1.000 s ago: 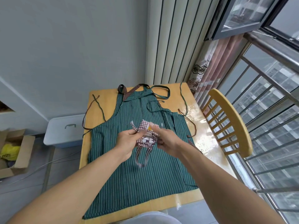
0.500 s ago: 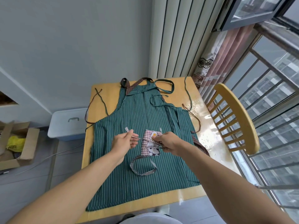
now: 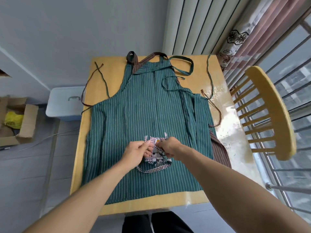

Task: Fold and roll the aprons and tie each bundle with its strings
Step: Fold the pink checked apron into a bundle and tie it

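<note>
While hands work — chair point(image 3: 269, 111) right | box point(image 3: 18, 121), bin point(image 3: 65, 105) left

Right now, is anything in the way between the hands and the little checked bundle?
No. Both the left hand and the right hand already grip the checked bundle, which lies on the green striped apron.

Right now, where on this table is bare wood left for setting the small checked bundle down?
Bare table shows along the near edge below the green apron hem and down the left edge. The right edge is crossed by brown strings. The middle is crowded by both hands.
</note>
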The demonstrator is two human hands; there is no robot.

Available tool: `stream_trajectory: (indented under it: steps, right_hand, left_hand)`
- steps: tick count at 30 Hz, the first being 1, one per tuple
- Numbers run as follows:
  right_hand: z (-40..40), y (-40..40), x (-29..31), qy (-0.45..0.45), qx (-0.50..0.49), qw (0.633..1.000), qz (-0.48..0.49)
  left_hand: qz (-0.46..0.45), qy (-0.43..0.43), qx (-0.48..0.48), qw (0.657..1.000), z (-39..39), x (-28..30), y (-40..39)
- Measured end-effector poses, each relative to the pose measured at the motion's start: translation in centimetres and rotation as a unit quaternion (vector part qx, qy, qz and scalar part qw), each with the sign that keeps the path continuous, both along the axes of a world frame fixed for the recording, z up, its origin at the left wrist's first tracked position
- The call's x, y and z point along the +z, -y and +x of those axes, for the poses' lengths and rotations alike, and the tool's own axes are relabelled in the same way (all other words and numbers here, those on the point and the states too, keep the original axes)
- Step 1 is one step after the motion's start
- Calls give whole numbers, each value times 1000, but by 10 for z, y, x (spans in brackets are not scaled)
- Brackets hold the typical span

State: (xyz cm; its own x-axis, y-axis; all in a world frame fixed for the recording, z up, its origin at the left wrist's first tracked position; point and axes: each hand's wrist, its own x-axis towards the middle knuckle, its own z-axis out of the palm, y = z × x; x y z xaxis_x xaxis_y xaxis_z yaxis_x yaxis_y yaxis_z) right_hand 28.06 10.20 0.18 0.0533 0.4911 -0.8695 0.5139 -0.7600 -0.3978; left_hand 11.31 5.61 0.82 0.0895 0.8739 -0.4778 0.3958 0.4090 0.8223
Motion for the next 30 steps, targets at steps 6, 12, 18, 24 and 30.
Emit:
stream_trajectory:
  steps: [6, 12, 18, 24, 30]
  right_hand:
    - [7, 5, -37, -56, -71, 996, -5]
    - [34, 21, -2, -114, -47, 979, 164]
    - [18, 15, -2, 148, 416, 849, 291]
    - [38, 19, -26, 271, 327, 857, 293]
    - [44, 47, -54, 228, 132, 937, 230]
  left_hand:
    - [-34, -63, -60, 996, 0, -47, -4]
    - [-42, -106, -139, 984, 5, -51, -15]
    - [-10, -164, -210, 964, 4, -56, -32]
    - [1, -168, -212, 963, -1, -57, -25]
    - [-17, -108, -107, 988, 3, -69, -15]
